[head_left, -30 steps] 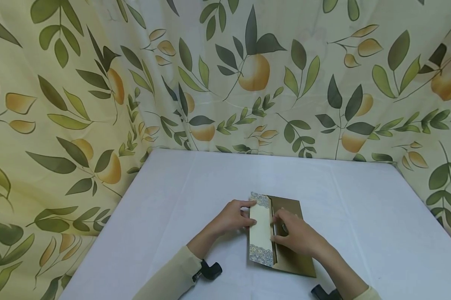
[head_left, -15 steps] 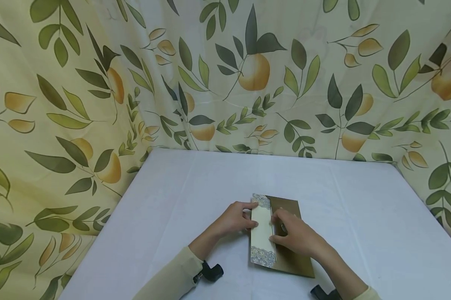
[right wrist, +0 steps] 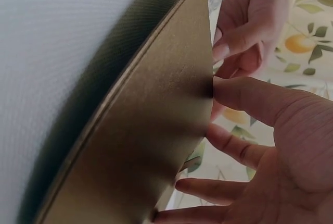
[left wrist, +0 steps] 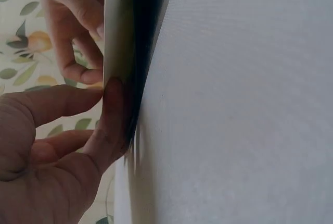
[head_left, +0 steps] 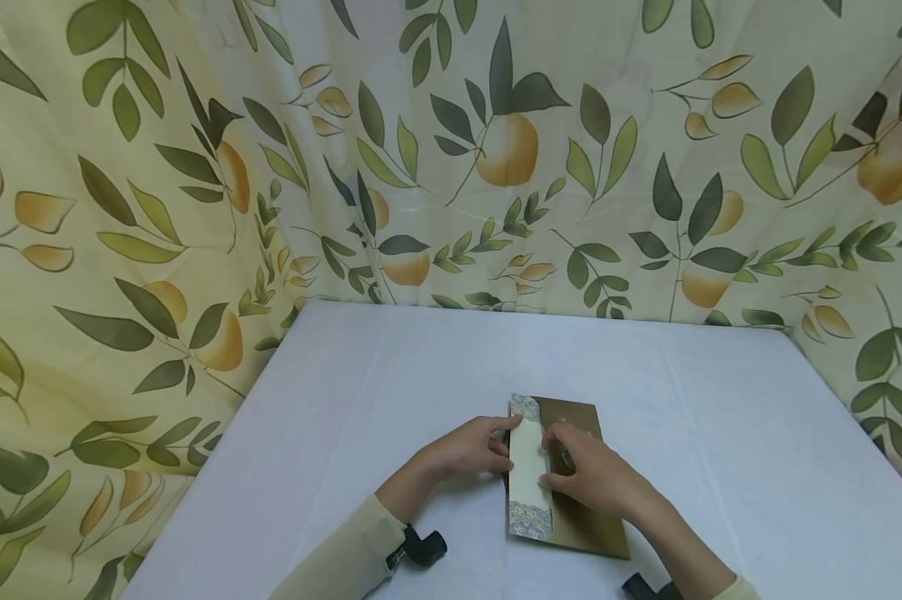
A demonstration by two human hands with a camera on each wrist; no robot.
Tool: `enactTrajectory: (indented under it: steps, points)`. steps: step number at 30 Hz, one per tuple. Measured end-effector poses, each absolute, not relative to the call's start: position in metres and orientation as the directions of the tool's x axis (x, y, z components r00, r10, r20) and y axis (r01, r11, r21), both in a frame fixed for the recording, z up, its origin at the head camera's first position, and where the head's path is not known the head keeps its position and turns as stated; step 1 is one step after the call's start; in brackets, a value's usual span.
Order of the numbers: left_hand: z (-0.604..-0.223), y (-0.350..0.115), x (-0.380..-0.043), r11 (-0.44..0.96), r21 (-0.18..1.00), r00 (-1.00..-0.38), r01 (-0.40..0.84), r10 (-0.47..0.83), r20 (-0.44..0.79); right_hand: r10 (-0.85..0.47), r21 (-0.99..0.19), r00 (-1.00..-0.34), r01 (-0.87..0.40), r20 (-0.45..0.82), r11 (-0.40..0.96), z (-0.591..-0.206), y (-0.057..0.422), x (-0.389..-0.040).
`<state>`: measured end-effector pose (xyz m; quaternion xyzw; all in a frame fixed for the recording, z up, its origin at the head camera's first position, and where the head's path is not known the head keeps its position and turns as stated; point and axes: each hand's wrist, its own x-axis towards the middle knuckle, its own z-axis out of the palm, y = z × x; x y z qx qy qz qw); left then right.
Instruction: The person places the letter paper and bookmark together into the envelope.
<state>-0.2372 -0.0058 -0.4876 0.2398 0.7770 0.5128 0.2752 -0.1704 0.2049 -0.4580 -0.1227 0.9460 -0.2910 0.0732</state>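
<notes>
A cream card (head_left: 528,458) with blue-grey lace bands at both ends lies partly inside a bronze-brown envelope (head_left: 588,527) on the white table. My left hand (head_left: 468,448) pinches the card's left edge; the left wrist view has the thumb on one face and fingers behind the other. Across from it, my right hand (head_left: 599,473) holds the envelope at its mouth, thumb and index fingertip a little apart along that edge. The envelope (right wrist: 130,114) bows upward under those fingertips in the right wrist view. Part of the card is hidden inside the envelope.
The white-covered table (head_left: 391,367) extends around the envelope on all sides. Behind and to the left hangs a curtain (head_left: 451,200) printed with fruit and leaves. A black wrist device (head_left: 421,548) sits at the left sleeve.
The card has shifted right, farther into the envelope, and the dark gap at its mouth has narrowed. My left hand has moved along with it; my right hand has stayed nearly in place.
</notes>
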Motion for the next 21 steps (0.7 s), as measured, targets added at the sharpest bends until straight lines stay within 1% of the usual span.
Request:
enactTrajectory:
  steps: [3, 14, 21]
  points:
    - [-0.4877, -0.0065, -0.2363, 0.347, 0.935, -0.711, 0.078, 0.676, -0.192, -0.28, -0.565, -0.959, -0.202, -0.054, 0.8, -0.459, 0.2059, -0.1712]
    - [-0.4891, -0.0043, -0.2334, 0.322, 0.943, -0.714, 0.081, 0.679, -0.17, -0.276, -0.554, -0.96, -0.21, -0.038, 0.806, -0.4571, 0.204, -0.1687]
    - [-0.4935, -0.0006, -0.233, 0.33, 0.939, -0.713, 0.096, 0.681, -0.167, -0.292, -0.519, -0.956, -0.235, -0.029, 0.822, -0.4583, 0.2019, -0.1693]
